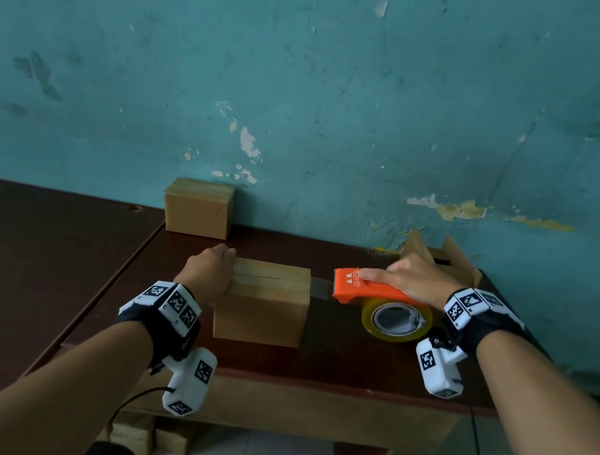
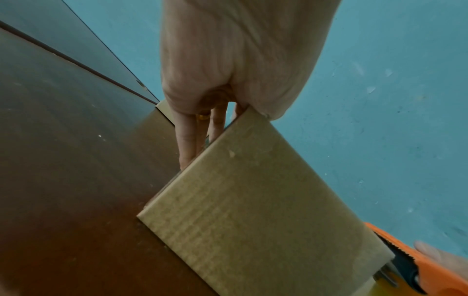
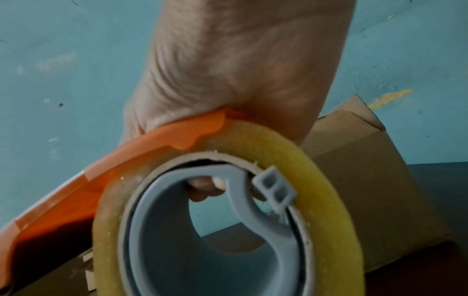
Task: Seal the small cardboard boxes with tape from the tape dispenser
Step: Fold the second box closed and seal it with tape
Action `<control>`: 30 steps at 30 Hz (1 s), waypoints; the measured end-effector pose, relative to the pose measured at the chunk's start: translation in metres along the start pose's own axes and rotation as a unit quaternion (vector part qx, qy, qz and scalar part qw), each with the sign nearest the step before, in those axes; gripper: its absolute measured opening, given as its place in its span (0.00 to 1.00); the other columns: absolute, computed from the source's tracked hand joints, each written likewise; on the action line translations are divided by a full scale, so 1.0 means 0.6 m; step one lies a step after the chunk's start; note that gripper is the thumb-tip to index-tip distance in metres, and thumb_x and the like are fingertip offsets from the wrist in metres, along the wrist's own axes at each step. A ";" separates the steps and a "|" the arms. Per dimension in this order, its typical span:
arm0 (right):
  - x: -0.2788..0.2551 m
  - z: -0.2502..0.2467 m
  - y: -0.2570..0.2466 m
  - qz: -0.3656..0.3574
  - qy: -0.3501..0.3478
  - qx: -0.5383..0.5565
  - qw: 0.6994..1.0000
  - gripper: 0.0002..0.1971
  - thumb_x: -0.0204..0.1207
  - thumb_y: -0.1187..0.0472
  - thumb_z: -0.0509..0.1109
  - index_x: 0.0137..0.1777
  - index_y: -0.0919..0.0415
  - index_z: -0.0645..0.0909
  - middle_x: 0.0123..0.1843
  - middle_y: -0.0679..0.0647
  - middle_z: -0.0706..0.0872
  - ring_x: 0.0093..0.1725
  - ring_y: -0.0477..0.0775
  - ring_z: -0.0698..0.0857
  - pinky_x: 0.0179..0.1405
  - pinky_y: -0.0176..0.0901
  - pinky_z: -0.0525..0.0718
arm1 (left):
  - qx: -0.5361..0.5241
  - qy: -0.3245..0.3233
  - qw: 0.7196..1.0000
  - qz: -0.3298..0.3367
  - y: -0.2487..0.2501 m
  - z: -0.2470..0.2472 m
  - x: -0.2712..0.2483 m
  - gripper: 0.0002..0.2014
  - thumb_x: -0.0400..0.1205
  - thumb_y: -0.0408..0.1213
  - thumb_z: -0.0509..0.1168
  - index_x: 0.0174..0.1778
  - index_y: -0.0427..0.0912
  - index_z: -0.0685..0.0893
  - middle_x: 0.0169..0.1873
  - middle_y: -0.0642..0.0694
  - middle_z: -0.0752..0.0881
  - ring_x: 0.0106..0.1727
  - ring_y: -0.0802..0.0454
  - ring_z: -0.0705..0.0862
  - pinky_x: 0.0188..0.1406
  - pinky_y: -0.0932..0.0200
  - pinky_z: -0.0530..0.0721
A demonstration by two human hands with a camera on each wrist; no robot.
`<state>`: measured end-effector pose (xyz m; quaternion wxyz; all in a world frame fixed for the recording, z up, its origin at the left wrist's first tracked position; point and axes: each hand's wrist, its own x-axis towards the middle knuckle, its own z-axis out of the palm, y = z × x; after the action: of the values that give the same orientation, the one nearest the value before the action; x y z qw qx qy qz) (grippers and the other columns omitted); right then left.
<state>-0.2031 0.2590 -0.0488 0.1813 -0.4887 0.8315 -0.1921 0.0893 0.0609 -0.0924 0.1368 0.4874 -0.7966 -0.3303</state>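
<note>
A small closed cardboard box (image 1: 267, 301) (image 2: 253, 200) stands mid-table. My left hand (image 1: 211, 268) (image 2: 228, 60) braces its left end, straight fingers (image 2: 187, 144) lying down the side face. My right hand (image 1: 412, 280) (image 3: 240, 70) grips the orange tape dispenser (image 1: 367, 289) (image 3: 101, 190) from above, with its yellowish tape roll (image 1: 396, 319) (image 3: 316, 180) underneath. The dispenser sits just right of the box, its toothed front facing it. A short strip of tape (image 1: 322, 290) spans from the box's right edge to the dispenser.
A closed box (image 1: 197, 207) stands against the teal wall at back left. An open box with raised flaps (image 1: 443, 258) (image 3: 367, 180) sits behind my right hand. The dark table (image 1: 347, 364) adjoins another (image 1: 10, 260) on the left. More boxes (image 1: 147, 435) lie on the floor beneath.
</note>
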 end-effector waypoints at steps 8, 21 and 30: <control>0.009 0.019 0.024 -0.012 -0.027 0.027 0.999 0.36 0.67 0.19 0.70 0.34 0.57 0.78 0.30 0.55 0.76 0.25 0.48 0.74 0.34 0.39 0.70 | -0.014 0.000 1.000 0.001 -0.012 0.004 0.014 0.20 0.95 0.48 0.47 0.64 0.41 0.80 0.63 0.36 0.84 0.65 0.33 0.81 0.59 0.45 0.75; 0.042 0.047 0.011 -0.010 -0.086 0.020 0.996 0.31 0.74 0.26 0.73 0.34 0.58 0.83 0.28 0.51 0.81 0.24 0.45 0.79 0.27 0.31 0.73 | -0.032 0.001 0.999 -0.011 -0.015 0.010 0.022 0.18 0.95 0.49 0.47 0.59 0.43 0.79 0.59 0.37 0.84 0.62 0.34 0.82 0.61 0.41 0.79; 0.064 0.056 -0.005 -0.015 -0.096 -0.001 0.995 0.45 0.52 0.10 0.71 0.36 0.57 0.81 0.32 0.56 0.78 0.32 0.54 0.78 0.35 0.41 0.73 | -0.022 0.002 1.000 -0.017 -0.010 0.012 0.021 0.18 0.95 0.50 0.46 0.57 0.44 0.78 0.54 0.40 0.83 0.53 0.41 0.80 0.54 0.43 0.76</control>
<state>-0.2020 0.2189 -0.0805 0.2569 -0.5173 0.8031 -0.1464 0.0837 0.0509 -0.1031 0.1440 0.4987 -0.7802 -0.3492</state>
